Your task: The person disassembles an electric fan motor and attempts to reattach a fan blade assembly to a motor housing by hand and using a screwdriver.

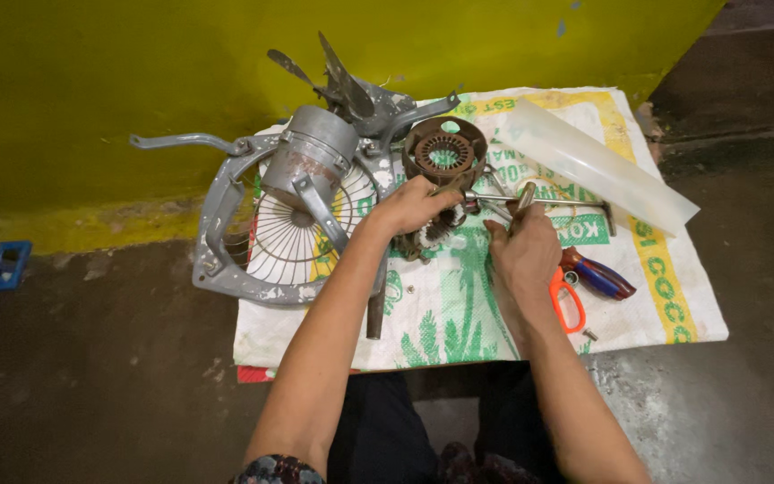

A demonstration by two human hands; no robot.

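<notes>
My left hand (pixel 414 206) rests on a small metal rotor part (pixel 429 235) lying on a white and green woven sack (pixel 459 305). My fingers are closed over it. My right hand (pixel 521 251) grips a thin metal tool (pixel 523 199), with its tip pointing toward the part under my left hand. Just beyond my hands sits a round rusty motor stator (pixel 443 151). A grey motor housing (pixel 311 157) stands on a grey fan frame with a wire grille (pixel 253 235) to the left.
A long translucent plastic blade (pixel 597 166) lies at the sack's far right. Orange-handled scissors (pixel 566 300) and a red-blue handled tool (pixel 602 276) lie beside my right wrist. Grey fan blades (pixel 351 85) lean by the yellow wall (pixel 136 81). A blue frame (pixel 6 264) lies on the floor.
</notes>
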